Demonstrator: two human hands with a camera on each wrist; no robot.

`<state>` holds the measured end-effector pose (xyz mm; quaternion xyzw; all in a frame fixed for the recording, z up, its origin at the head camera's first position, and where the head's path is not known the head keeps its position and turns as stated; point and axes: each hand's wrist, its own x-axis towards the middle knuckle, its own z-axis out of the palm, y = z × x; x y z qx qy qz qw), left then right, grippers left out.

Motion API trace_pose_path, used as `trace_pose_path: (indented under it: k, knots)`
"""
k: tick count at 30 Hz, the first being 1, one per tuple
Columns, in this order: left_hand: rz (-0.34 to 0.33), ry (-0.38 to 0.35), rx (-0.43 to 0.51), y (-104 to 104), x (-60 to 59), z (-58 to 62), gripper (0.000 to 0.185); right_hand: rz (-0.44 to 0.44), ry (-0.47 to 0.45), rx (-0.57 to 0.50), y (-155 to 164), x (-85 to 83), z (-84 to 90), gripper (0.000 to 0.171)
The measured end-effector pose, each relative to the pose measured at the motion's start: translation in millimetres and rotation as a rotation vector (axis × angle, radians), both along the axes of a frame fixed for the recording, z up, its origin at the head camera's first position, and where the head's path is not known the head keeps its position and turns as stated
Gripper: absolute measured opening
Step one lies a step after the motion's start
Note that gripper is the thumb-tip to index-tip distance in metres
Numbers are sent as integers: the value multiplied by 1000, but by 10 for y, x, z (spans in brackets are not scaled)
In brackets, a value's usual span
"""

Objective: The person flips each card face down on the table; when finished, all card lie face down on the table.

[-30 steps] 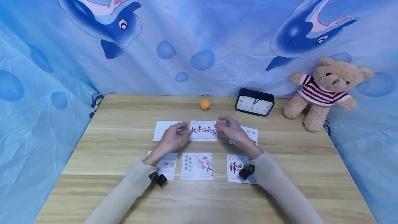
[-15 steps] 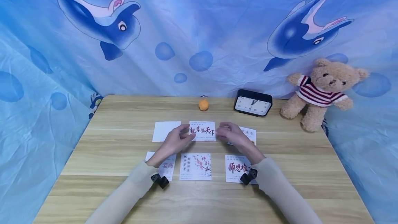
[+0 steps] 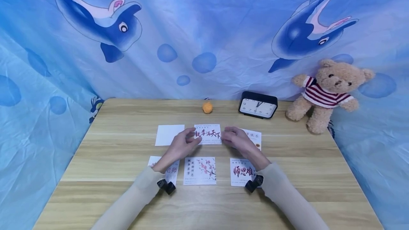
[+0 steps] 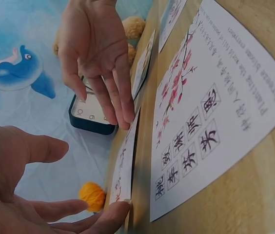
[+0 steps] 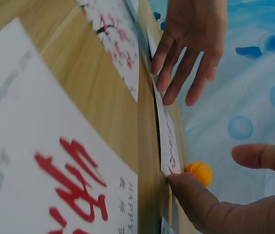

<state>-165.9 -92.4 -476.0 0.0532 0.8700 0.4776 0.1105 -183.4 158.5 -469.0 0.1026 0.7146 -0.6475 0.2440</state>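
So the card with the big dark-red lettering (image 3: 208, 135) is lying on the tabletop (image 3: 96, 173), about midway between its left and right edges, towards the far edge. Left hand (image 3: 182, 144) and right hand (image 3: 240, 140) sit at its two ends, fingers loose and apart — fingertips touching the card, not clamped on it. My guess is that having one at each end keeps it from sliding. A plain white card (image 3: 166, 134) lies to its left, and the blossom card (image 3: 200, 170) is nearer the front edge, spaced out probably so each stays readable. No containers that I can spot. Orange ball (image 3: 207, 107) and clock (image 3: 258, 105) by the far edge, teddy bear (image 3: 329, 88) at the far right corner.
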Motion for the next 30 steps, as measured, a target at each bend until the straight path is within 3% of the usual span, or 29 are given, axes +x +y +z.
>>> trace_pose_path:
  k: [14, 21, 30]
  knots:
    - [11, 2, -11, 30, 40, -18, 64, -138, -101, -233, -108, 4, -47, 61]
    - [-7, 9, -13, 44, 48, -14, 65, -164, -106, -264, -163, -4, -30, 64]
    - [-50, 89, -63, 49, 59, -30, 67, -189, -93, -227, -214, -35, -29, 63]
